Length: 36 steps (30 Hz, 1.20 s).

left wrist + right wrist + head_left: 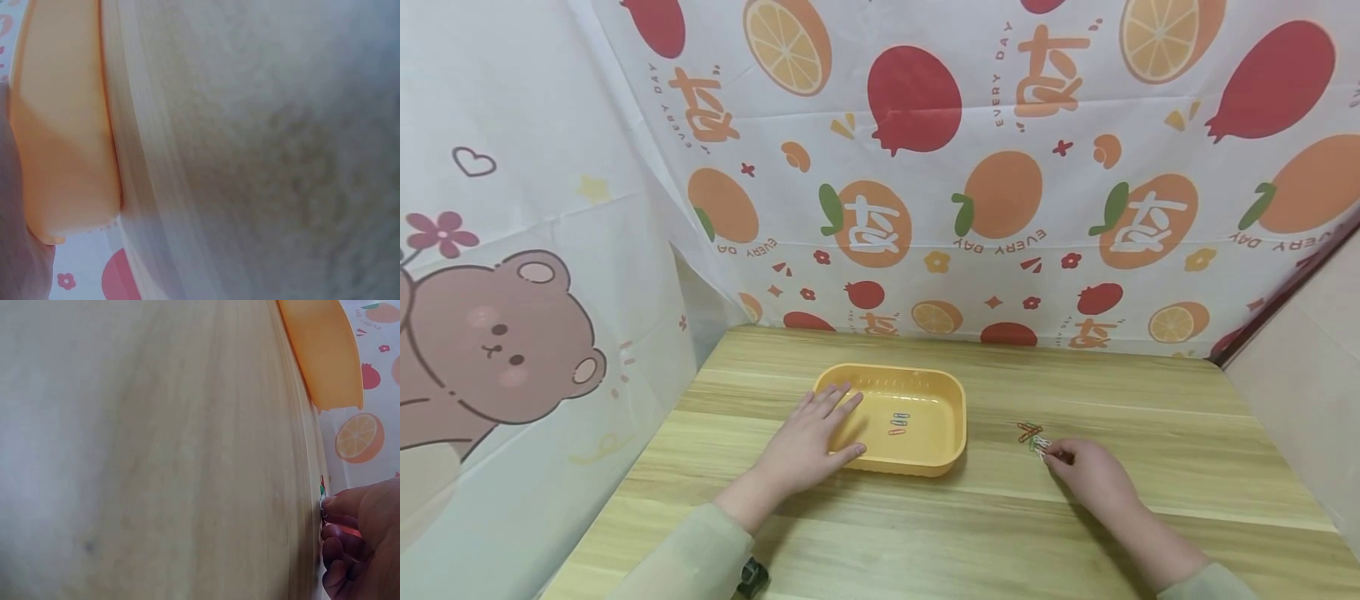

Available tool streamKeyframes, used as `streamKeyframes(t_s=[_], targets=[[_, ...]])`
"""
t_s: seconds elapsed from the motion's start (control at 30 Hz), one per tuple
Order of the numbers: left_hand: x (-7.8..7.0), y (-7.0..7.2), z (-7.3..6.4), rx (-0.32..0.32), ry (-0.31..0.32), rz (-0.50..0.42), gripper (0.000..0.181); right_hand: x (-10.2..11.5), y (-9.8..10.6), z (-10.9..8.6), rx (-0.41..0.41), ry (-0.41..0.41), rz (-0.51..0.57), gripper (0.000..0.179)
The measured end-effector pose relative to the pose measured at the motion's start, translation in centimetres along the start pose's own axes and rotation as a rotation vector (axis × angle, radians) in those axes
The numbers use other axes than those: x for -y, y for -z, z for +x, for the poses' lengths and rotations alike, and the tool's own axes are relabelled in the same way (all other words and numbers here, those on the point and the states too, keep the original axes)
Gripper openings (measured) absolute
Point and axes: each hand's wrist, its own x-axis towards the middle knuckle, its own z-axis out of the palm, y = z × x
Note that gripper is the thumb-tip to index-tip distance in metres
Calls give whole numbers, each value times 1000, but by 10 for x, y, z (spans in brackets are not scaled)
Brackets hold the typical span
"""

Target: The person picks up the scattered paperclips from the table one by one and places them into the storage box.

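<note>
A yellow plastic tray (940, 440) sits on the table with three paper clips (898, 423) on its floor, two bluish and one reddish. My left hand (801, 437) rests across the tray's left side, fingers spread over the rim and thumb at the near edge. To the right of the tray lies a small pile of paper clips (1028, 432), brown, green and white. At its near right edge my right hand (1093, 475) pinches a white paper clip (1041, 446) between thumb and forefinger, other fingers curled. In the right wrist view that hand (362, 531) partly hides the pile.
The wooden table (880, 525) reaches back to a fruit-print cloth (917, 192). A cloth with a bear (512, 333) hangs at the left, and a pale panel (1300, 400) stands at the right. A black strap (752, 577) shows by my left sleeve.
</note>
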Motion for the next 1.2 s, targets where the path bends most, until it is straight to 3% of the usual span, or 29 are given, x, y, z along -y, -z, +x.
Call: streamKeyframes(t_s=[0.6, 0.93, 1.2], targets=[[2, 0, 0, 26, 10, -1, 80, 1, 2, 0, -27, 10, 0, 9], [1, 2, 1, -14, -10, -17, 77, 4, 4, 0, -53, 8, -20, 15], [1, 2, 0, 2, -2, -12, 78, 5, 5, 2, -71, 23, -10, 13]])
